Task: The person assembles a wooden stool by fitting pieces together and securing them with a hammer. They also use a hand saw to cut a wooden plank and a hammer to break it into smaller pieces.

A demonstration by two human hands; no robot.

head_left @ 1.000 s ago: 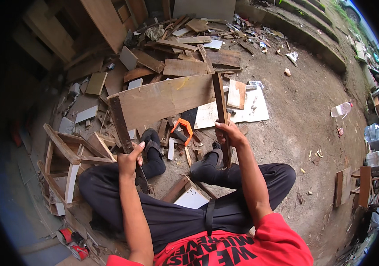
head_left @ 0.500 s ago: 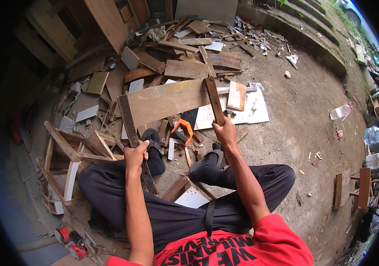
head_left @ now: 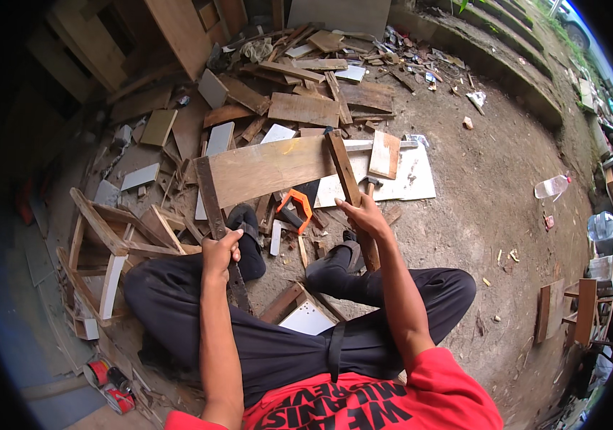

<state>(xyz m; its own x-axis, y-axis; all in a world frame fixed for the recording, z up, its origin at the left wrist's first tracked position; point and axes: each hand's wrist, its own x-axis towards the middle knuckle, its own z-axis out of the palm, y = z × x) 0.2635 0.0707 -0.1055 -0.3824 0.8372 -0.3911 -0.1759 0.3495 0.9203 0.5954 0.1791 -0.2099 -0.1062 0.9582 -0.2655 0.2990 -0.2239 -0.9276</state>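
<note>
— What are we holding right now?

— We are gripping a rough wooden frame (head_left: 267,170) by its two legs. Our left hand (head_left: 219,252) is clenched around the dark left leg (head_left: 214,218), and our right hand (head_left: 365,217) is grasping the brown right leg (head_left: 349,188). The wide board joining the legs is standing out past our hands, on the far side of our knees.

— Where are we sitting?

— We are sitting on bare dirt ground (head_left: 492,215), legs in black trousers spreading left and right, with the frame rising between them. Our feet, in dark socks, are resting just under the board.

— What is lying around us?

— An orange-handled saw (head_left: 296,208) is lying on the ground just beyond our feet, beneath the board. A hammer (head_left: 370,183) is showing just beside the right leg, near our right hand. A white panel (head_left: 399,175) is lying far right of the frame, and a heap of scrap wood (head_left: 299,79) is piling up farther off. To our left a broken wooden chair frame (head_left: 109,244) is lying on its side, and a clear plastic bottle (head_left: 553,187) is resting well off to the right.
</note>
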